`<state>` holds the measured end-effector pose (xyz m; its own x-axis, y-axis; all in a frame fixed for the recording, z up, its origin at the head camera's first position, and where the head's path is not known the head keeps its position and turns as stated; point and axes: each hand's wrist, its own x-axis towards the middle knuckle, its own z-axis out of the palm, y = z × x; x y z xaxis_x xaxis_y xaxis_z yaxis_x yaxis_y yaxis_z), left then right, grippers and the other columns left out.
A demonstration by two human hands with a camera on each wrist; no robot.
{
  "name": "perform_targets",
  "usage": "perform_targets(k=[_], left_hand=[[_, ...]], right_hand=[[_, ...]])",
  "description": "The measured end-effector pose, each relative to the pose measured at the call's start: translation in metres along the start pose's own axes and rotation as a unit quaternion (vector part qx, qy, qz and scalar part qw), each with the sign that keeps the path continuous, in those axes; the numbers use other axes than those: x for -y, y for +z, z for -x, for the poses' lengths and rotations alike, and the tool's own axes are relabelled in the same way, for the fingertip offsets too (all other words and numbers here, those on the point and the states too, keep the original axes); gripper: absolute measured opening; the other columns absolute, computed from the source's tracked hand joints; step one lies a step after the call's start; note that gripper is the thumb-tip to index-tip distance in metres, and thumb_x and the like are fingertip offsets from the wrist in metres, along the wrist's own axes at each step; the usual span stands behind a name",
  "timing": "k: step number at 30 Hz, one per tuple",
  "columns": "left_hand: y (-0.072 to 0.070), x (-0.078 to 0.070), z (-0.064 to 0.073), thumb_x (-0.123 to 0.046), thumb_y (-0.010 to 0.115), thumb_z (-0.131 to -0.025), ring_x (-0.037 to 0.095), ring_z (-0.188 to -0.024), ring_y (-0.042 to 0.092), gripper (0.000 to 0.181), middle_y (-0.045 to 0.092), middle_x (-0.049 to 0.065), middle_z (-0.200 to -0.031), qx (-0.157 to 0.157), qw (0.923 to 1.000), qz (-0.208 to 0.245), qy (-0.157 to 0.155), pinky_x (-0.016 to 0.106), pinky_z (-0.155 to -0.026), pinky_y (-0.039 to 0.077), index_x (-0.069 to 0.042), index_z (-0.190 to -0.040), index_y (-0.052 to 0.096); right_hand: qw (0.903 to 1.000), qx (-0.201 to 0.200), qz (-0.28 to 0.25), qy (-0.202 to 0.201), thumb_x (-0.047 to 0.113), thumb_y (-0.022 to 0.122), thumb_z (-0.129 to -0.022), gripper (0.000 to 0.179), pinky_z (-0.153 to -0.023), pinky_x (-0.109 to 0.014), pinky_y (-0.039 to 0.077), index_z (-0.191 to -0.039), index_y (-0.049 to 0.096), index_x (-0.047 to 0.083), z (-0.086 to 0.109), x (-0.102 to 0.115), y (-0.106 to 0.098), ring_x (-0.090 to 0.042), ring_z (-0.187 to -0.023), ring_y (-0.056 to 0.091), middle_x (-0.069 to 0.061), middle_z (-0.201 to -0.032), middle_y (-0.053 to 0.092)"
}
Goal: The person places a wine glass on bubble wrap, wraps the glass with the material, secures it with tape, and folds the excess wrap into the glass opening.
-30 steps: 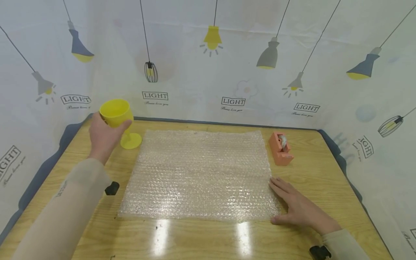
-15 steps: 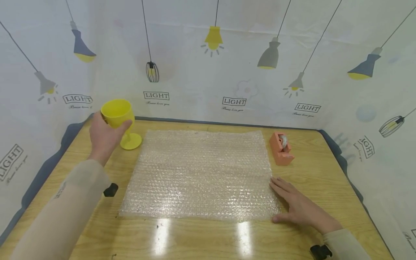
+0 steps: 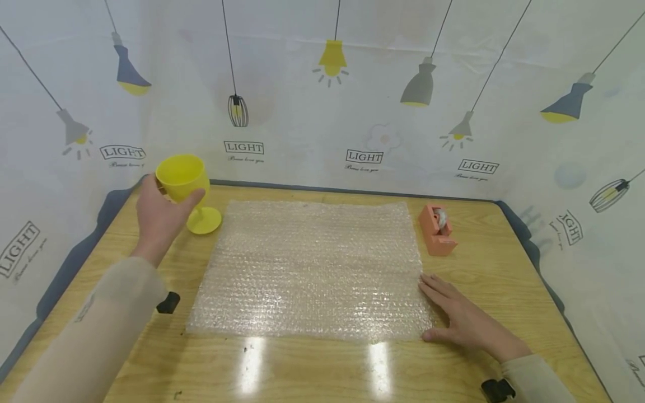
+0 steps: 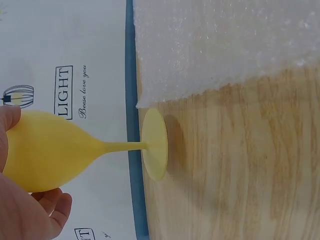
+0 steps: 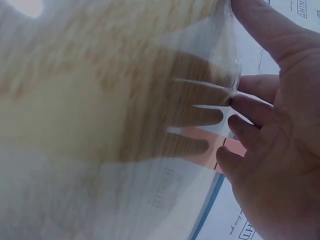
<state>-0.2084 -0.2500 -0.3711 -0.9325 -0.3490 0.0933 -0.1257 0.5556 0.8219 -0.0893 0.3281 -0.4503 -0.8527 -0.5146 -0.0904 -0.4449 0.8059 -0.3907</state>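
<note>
My left hand (image 3: 162,211) grips the bowl of a yellow plastic goblet (image 3: 182,174), thumb on the near right side. The goblet stands nearly upright at the far left of the table, its round foot (image 4: 156,145) beside the corner of the bubble wrap (image 4: 220,45). Whether the foot touches the wood cannot be told. The clear bubble wrap (image 3: 312,263) lies flat as a rectangle in the middle. At its right edge rests my right hand (image 3: 466,319), fingers extended and spread, holding nothing. In the right wrist view the right fingertips (image 5: 235,152) are at the wrap's edge.
An orange tape dispenser (image 3: 436,230) with a roll of clear tape stands to the right of the wrap, beyond the right hand. The wooden table (image 3: 312,369) is bounded at the back and sides by a white cloth wall (image 3: 297,112) printed with lamps.
The left wrist has sunk slightly while the goblet has hardly moved in its grip. The head view has shifted a little. The right hand and bubble wrap stay as they were.
</note>
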Motion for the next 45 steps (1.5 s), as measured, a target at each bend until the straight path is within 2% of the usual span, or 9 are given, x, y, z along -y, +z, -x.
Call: perform_targets(k=[10,19,30,45], left_hand=[[0.001,-0.013,0.014,-0.048,0.077,-0.09,0.034,-0.138,0.044,0.09,0.044,0.015,-0.152,0.001,0.9997,0.011,0.019,0.052,-0.113,0.042,-0.007,-0.156,0.031],[0.004,-0.02,0.027,-0.046,0.079,-0.089,0.033,-0.133,0.047,0.089,0.047,0.015,-0.149,0.006,0.9991,0.019,0.038,0.052,-0.11,0.045,-0.007,-0.155,0.033],[0.016,-0.024,0.041,-0.035,0.083,-0.088,0.032,-0.127,0.05,0.083,0.051,0.015,-0.143,0.012,0.9953,0.03,0.091,0.05,-0.107,0.047,-0.003,-0.151,0.038],[0.03,-0.021,0.052,-0.037,0.081,-0.089,0.033,-0.127,0.05,0.081,0.052,0.015,-0.142,0.036,0.9942,0.032,0.096,0.053,-0.106,0.047,-0.004,-0.149,0.039]], right_hand=[[0.9998,-0.013,0.011,-0.009,0.059,0.079,-0.081,0.103,-0.109,-0.067,0.039,-0.154,0.042,-0.004,0.002,0.0,0.002,-0.05,-0.145,0.033,-0.023,-0.162,0.035],[0.9999,0.007,-0.007,0.012,0.061,0.078,-0.081,0.105,-0.114,-0.065,0.037,-0.156,0.04,-0.003,0.002,0.0,0.002,-0.05,-0.148,0.029,-0.021,-0.165,0.031],[0.9999,0.003,-0.008,0.011,0.061,0.078,-0.082,0.105,-0.113,-0.063,0.038,-0.156,0.04,-0.003,0.002,0.0,0.002,-0.049,-0.148,0.03,-0.021,-0.165,0.03],[0.9998,0.003,-0.015,0.015,0.062,0.077,-0.082,0.105,-0.112,-0.062,0.039,-0.157,0.038,-0.002,0.002,-0.002,0.004,-0.048,-0.149,0.03,-0.02,-0.166,0.029]])
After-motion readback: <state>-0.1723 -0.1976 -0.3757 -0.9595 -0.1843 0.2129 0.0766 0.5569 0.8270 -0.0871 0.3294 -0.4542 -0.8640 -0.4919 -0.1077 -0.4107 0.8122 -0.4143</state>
